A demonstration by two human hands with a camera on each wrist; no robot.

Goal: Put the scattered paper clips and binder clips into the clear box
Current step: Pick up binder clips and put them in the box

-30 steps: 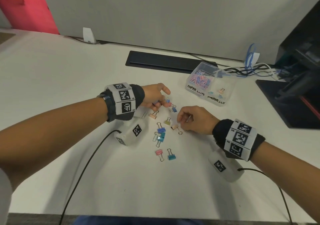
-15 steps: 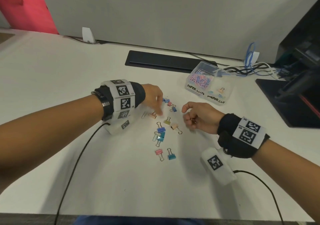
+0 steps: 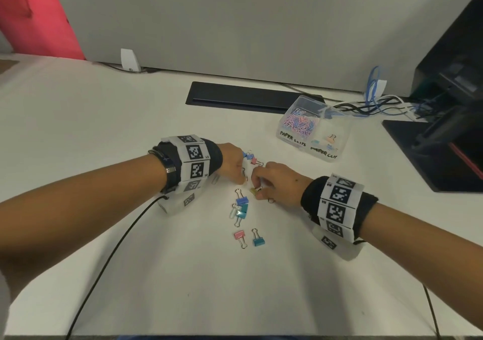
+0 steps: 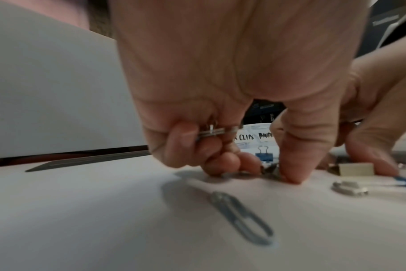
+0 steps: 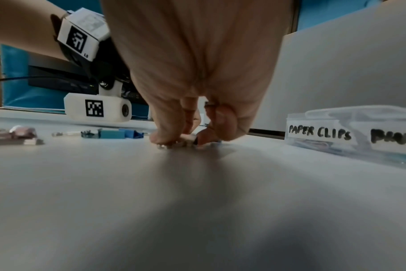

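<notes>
Several coloured binder clips lie on the white desk, among them a blue one [image 3: 241, 200], a teal one [image 3: 258, 241] and a pink one [image 3: 238, 235]. My left hand [image 3: 243, 180] keeps a metal clip [image 4: 210, 131] in its curled fingers, while thumb and forefinger pinch a binder clip [image 4: 270, 169] on the desk. My right hand [image 3: 257, 192] pinches a yellowish binder clip [image 3: 253, 190] lying beside it. A grey paper clip [image 4: 241, 216] lies under my left wrist. The clear box [image 3: 287, 137], labelled for paper clips and binder clips, stands open at the back right.
A black slot cover [image 3: 243, 98] lies behind the clips. Tangled cables [image 3: 376, 107] and a dark monitor base [image 3: 418, 154] fill the right back. A grey partition closes the desk's far side. Cords run from both wrists toward the front edge.
My right hand has dropped from a raised fist onto the yellowish clip. My left hand has edged right and down onto a clip. The hands now almost touch.
</notes>
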